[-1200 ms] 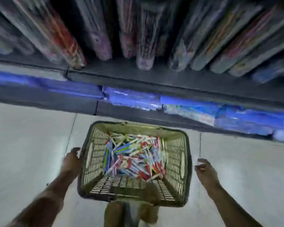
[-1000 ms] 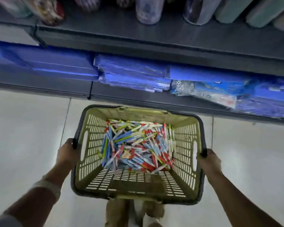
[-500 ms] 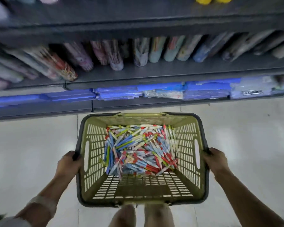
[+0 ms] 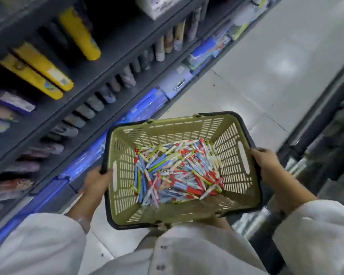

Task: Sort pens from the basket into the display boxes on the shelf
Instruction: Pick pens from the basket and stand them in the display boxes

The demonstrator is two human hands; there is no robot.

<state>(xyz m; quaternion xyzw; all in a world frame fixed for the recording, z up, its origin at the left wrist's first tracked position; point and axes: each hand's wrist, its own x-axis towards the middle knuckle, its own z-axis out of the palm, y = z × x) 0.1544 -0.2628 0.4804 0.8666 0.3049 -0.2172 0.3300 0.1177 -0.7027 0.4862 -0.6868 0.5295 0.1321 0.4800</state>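
No text, label or number is legible on anything here

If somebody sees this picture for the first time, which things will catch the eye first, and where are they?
First comes the olive-green basket in the middle, with a heap of mixed red, blue and white pens on its bottom. The left hand and the right hand grip its two side rims. After that, the bright yellow cases on the dark shelf at the upper left stand out.
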